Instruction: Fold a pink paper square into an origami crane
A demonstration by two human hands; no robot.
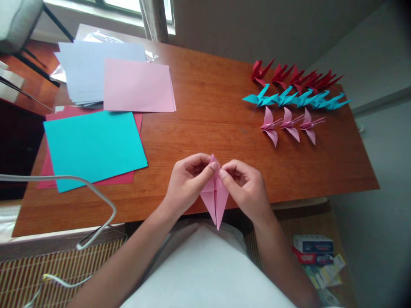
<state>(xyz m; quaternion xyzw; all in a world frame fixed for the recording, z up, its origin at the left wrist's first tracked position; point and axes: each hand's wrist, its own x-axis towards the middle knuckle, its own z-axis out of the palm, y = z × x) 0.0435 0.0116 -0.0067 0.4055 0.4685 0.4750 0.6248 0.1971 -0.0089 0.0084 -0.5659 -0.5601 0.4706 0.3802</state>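
Note:
A half-folded pink paper piece (215, 197), pointed at the bottom, hangs over the near edge of the wooden table (208, 111). My left hand (188, 182) pinches its upper left flap. My right hand (247, 186) pinches the upper right flap, and the fingertips of both hands meet at the top. On the right of the table lie rows of finished paper cranes: several red ones (293, 77), several turquoise ones (297, 99) and three pink ones (290, 125).
Flat paper sheets lie on the table's left: turquoise (93, 145) over red, pink (138, 85), pale blue (86, 68). A grey cable (96, 194) loops over the near left edge. Small boxes (316, 250) sit on the floor mat at the right.

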